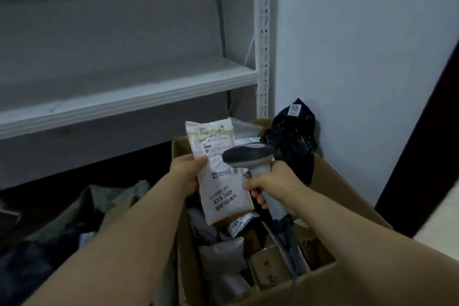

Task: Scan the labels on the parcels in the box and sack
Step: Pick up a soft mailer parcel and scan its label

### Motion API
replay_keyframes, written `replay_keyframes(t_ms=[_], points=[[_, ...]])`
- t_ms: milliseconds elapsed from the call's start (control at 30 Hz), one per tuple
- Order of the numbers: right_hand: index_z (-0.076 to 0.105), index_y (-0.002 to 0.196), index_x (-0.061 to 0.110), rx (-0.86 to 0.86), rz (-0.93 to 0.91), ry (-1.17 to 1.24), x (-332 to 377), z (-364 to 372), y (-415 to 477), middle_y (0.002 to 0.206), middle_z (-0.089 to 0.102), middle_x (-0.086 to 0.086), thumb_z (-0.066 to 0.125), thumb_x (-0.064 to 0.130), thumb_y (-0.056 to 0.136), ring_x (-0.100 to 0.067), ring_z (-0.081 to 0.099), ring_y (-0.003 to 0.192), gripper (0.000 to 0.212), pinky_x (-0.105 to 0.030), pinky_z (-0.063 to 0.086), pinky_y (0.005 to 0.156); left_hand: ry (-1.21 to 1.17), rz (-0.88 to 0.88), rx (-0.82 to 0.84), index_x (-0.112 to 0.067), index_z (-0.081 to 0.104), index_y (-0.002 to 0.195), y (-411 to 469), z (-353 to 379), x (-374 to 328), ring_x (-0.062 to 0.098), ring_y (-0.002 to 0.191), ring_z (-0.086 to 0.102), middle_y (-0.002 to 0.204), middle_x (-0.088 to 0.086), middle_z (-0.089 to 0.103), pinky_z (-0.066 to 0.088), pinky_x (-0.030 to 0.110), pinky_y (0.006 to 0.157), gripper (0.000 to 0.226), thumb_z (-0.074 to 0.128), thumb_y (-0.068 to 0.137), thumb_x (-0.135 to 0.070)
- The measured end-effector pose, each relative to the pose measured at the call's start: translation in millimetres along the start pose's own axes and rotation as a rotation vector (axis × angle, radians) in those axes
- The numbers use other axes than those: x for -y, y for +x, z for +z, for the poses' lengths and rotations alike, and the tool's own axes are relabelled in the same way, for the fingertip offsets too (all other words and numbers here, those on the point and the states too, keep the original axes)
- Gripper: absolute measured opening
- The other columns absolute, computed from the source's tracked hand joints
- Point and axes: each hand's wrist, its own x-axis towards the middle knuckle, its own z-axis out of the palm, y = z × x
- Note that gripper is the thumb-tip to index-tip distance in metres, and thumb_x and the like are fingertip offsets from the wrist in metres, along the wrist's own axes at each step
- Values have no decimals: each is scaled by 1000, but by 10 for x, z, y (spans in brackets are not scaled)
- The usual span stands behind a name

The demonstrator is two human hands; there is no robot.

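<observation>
Brown padded mailer with a white label stands upright over the cardboard box, its left edge pinched by the left hand. Just beside it, the right hand grips a barcode scanner whose head almost touches the label. A green sack lies to the left of the box, under white metal shelving.

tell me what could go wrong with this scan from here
The scanner in the right hand sits close over the parcel, so it may misread the crinkled label. The left hand holds the parcel by one edge only; it could slip into the box among the others.
</observation>
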Motion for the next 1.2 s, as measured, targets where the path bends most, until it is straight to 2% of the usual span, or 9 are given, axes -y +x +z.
replay_keyframes(t_ms=[233,433,533,633,833,967,1200], points=[[59,70,5,11,-35,-75,268,146,-572,43,52,-3,68,1,80,-14,44,35,14,-22,41,42,-137,21,-25,-2,61,104,-519,-451,-174,34,87,62,112,21,63,51,48,84,13,52,95,0],[58,64,4,27,-52,-119,386,225,-873,42,52,-4,68,2,79,-13,44,33,18,-22,42,42,-251,65,-53,-1,59,105,-752,-648,-250,30,79,62,117,24,61,49,50,87,14,50,95,3],[57,66,3,40,-50,-159,404,268,-980,45,52,-5,69,2,79,-14,44,34,17,-23,42,42,-289,72,-53,1,60,99,-832,-714,-285,33,82,62,116,25,61,48,55,92,13,49,94,6],[57,70,2,47,-53,-177,429,303,-1062,47,52,-6,69,1,79,-14,44,35,15,-22,41,41,-299,79,-69,1,59,96,-889,-772,-312,33,81,62,116,26,60,49,54,90,12,49,94,6],[56,68,1,55,-114,-162,492,330,-1138,44,49,-7,66,-4,78,-14,41,32,15,-19,39,38,-309,94,-91,2,58,89,-958,-812,-357,31,74,61,106,25,61,49,51,84,13,49,92,11],[56,66,3,31,-206,-99,548,350,-1120,42,50,-6,66,-5,78,-14,40,31,18,-21,39,38,-302,90,-86,1,57,82,-1010,-812,-373,30,70,60,85,20,60,49,50,87,17,49,90,14],[55,62,3,24,-215,-112,569,374,-1138,42,50,-6,65,-5,78,-14,40,31,21,-22,40,38,-289,89,-91,1,58,83,-1053,-830,-394,31,74,62,85,20,61,53,50,81,17,51,89,14]])
